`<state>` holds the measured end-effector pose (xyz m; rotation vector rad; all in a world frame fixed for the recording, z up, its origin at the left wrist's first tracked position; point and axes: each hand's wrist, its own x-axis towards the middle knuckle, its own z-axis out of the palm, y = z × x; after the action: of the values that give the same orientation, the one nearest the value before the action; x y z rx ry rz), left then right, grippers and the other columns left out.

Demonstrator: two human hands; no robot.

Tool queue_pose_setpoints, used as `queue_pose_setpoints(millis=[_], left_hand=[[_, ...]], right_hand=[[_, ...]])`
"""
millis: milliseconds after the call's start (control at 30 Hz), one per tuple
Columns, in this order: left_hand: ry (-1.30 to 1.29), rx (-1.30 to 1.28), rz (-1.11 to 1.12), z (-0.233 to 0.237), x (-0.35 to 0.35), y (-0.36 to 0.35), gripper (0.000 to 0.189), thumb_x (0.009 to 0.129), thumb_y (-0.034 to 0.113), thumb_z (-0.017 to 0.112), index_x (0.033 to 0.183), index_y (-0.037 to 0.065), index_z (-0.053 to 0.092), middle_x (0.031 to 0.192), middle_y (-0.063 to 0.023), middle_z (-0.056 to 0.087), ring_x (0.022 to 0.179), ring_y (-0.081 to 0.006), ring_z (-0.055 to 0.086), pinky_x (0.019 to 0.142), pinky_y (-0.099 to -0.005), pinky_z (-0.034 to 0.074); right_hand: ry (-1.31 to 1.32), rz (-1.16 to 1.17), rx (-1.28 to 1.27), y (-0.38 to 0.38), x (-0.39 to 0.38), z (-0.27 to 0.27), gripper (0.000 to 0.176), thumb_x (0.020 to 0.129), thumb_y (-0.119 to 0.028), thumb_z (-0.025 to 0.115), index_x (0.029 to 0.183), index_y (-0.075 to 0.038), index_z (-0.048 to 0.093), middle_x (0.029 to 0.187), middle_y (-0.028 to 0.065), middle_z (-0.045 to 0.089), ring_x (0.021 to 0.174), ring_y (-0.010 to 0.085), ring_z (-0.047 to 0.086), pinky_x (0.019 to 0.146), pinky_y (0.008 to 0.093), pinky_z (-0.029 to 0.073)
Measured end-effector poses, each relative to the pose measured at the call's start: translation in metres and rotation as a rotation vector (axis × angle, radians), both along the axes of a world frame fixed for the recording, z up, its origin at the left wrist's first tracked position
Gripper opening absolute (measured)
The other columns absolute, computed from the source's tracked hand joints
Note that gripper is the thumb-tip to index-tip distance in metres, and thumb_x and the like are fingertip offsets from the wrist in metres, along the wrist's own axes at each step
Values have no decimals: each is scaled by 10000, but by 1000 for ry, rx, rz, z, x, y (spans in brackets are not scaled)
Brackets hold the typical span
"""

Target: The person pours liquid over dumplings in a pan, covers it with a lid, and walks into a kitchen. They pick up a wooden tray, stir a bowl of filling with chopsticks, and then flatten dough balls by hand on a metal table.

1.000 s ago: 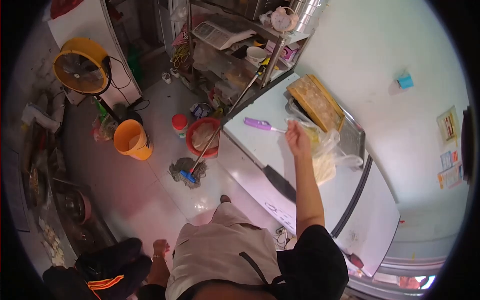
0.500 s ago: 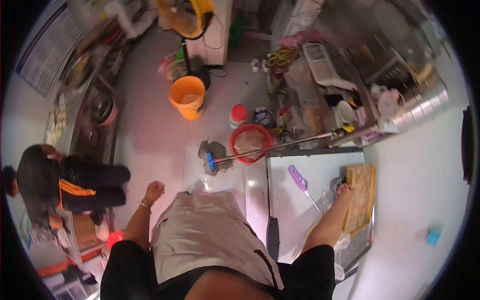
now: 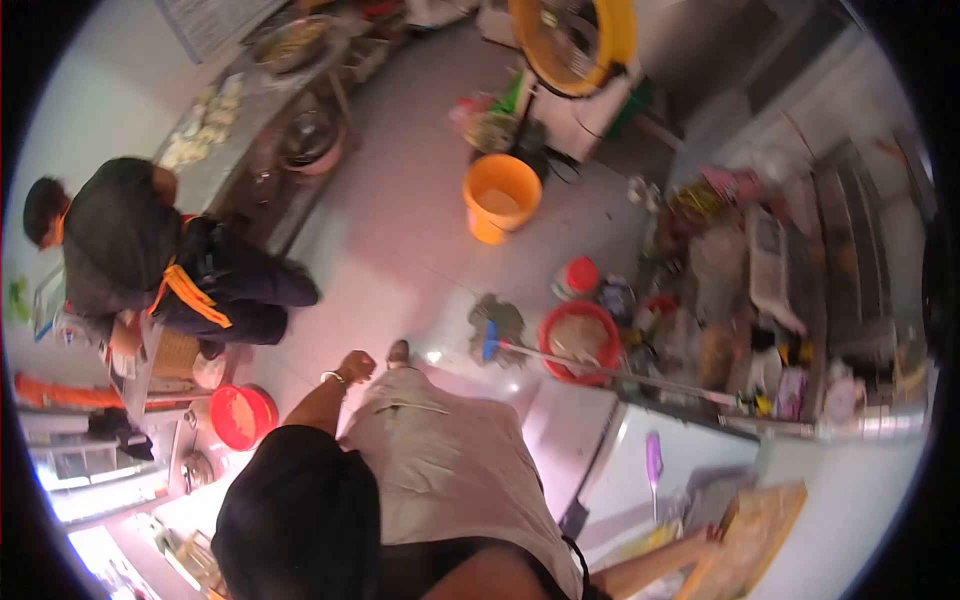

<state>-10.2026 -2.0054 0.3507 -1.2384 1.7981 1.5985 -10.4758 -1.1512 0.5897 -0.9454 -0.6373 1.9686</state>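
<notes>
My left hand [image 3: 357, 366] hangs in front of the apron [image 3: 450, 450], over the floor, its fingers curled with nothing visible in them. At the lower right, my right hand [image 3: 712, 537] touches the near edge of a wooden-framed board [image 3: 755, 535]; its fingers are too blurred to make out. A purple lighter [image 3: 654, 462] lies on the white surface [image 3: 630, 455] beyond that hand. Ahead of me, a mop [image 3: 500, 325] rests on the floor, its handle running over a red basin [image 3: 580, 343].
An orange bucket [image 3: 500, 200] and a yellow fan [image 3: 575, 45] stand ahead. A co-worker [image 3: 130, 240] is at the left counter, with a red tub [image 3: 243, 417] nearby. Cluttered shelves [image 3: 780, 400] line the right side.
The view has swung left, so the room's objects sit further right and the co-worker and red tub show more fully. The purple lighter and board are now lower in view.
</notes>
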Motion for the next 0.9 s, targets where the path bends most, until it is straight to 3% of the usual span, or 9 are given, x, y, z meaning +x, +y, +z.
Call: queue_pose_setpoints(millis=[67, 200, 400, 433, 533, 633, 700, 800, 900], left_hand=[[48, -40, 25, -11, -12, -29, 95, 853, 163, 679, 876, 79, 716, 664, -45, 659, 539, -150, 622, 459, -296, 519], [55, -57, 42, -3, -50, -94, 138, 870, 178, 619, 863, 74, 710, 703, -65, 675, 606, -152, 646, 478, -296, 524], [161, -269, -142, 17, -109, -219, 183, 851, 210, 622, 899, 61, 717, 755, -108, 713, 694, -164, 694, 638, -324, 564], [174, -475, -333, 17, -121, -240, 210, 833, 227, 645, 917, 47, 715, 783, -116, 715, 731, -166, 703, 717, -322, 564], [321, -322, -54, 5, -152, -272, 182, 842, 193, 640, 922, 49, 719, 753, -98, 703, 717, -171, 695, 675, -328, 564], [328, -74, 53, 49, -195, -282, 165, 855, 108, 627, 980, 28, 700, 816, -85, 695, 705, -173, 675, 603, -312, 551], [364, 17, 60, 53, -221, -289, 177, 859, 80, 632, 1015, 12, 678, 848, -81, 679, 686, -167, 650, 586, -300, 541], [468, 101, 64, 65, -261, -307, 173, 858, 82, 635, 1011, 12, 678, 818, -73, 663, 676, -155, 631, 580, -299, 532], [491, 20, -60, 84, -308, -341, 183, 866, 122, 643, 1018, 30, 687, 918, -89, 699, 831, -182, 660, 732, -324, 546]], right_hand=[[-18, 37, 222, -78, 11, 9, 154, 828, -223, 595, 717, -124, 557, 599, -8, 463, 506, 118, 448, 427, 254, 343], [-41, 60, 466, -237, 25, 35, 196, 858, -259, 589, 729, -116, 553, 600, -4, 460, 500, 118, 437, 431, 245, 335], [3, 141, 538, -420, 23, 59, 262, 903, -313, 580, 746, -105, 547, 602, 3, 455, 492, 118, 421, 436, 233, 321], [18, 171, 530, -443, 19, 61, 273, 910, -321, 579, 749, -103, 546, 602, 4, 454, 490, 117, 418, 437, 231, 319], [75, 309, 443, -508, -2, 53, 307, 933, -348, 574, 758, -98, 544, 603, 8, 452, 486, 117, 410, 439, 225, 312], [48, 462, 325, -625, -35, 77, 354, 940, -338, 554, 664, -157, 425, 515, -72, 250, 404, 58, 177, 386, 225, 147], [-52, 708, 184, -679, -57, 71, 305, 914, -295, 572, 684, -143, 440, 503, -56, 298, 387, 66, 221, 379, 223, 182], [-127, 950, 130, -743, -103, 32, 261, 895, -353, 596, 965, -104, 567, 600, -33, 479, 382, 58, 295, 357, 187, 268], [-81, 1308, -18, -821, -167, 21, 308, 862, -297, 630, 1066, -77, 561, 665, -14, 556, 378, 63, 369, 342, 189, 321]])
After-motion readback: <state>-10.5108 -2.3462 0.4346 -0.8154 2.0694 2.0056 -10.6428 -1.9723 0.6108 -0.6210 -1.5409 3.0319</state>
